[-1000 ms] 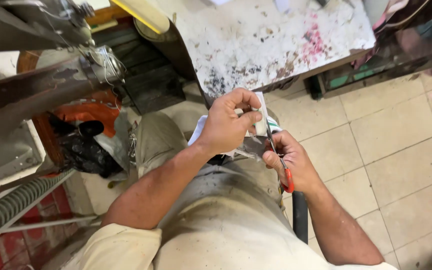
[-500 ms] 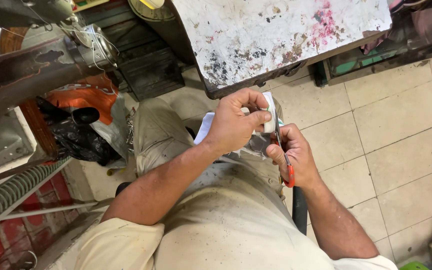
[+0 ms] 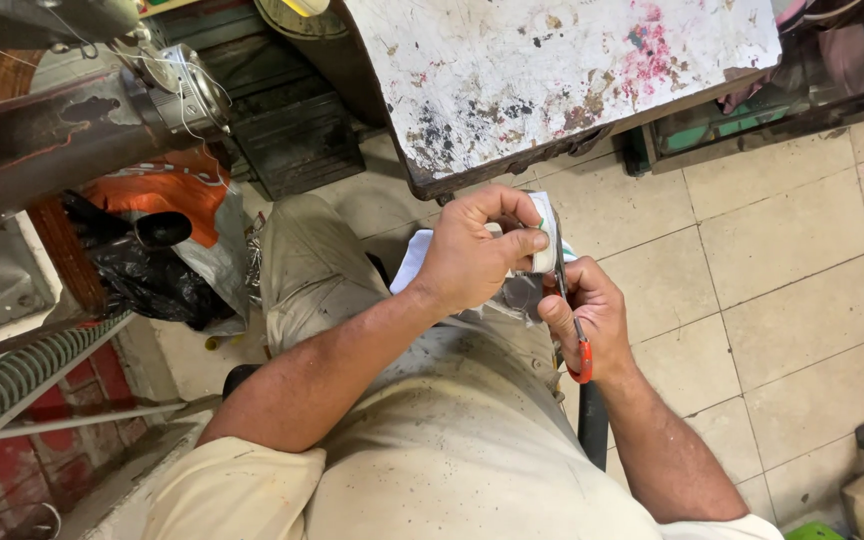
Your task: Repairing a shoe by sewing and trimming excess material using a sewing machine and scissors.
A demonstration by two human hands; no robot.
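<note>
My left hand (image 3: 477, 255) grips a small white object (image 3: 544, 240) between thumb and fingers, in front of my lap. My right hand (image 3: 592, 315) holds a thin metal tool with an orange-red handle end (image 3: 580, 366), its tip up against the white object. A white cloth or paper (image 3: 414, 262) lies on my thigh under the left hand. I sit in beige trousers and a pale shirt.
A paint-stained white table top (image 3: 552, 70) stands just ahead of my knees. At left are a rusty metal machine (image 3: 62, 130), a black bag (image 3: 142, 275) and an orange bag (image 3: 167, 185). Beige tiled floor (image 3: 782, 260) lies to the right.
The view has shifted slightly, so the table sits higher in the frame. Both hands keep the same hold on the white object and the tool.
</note>
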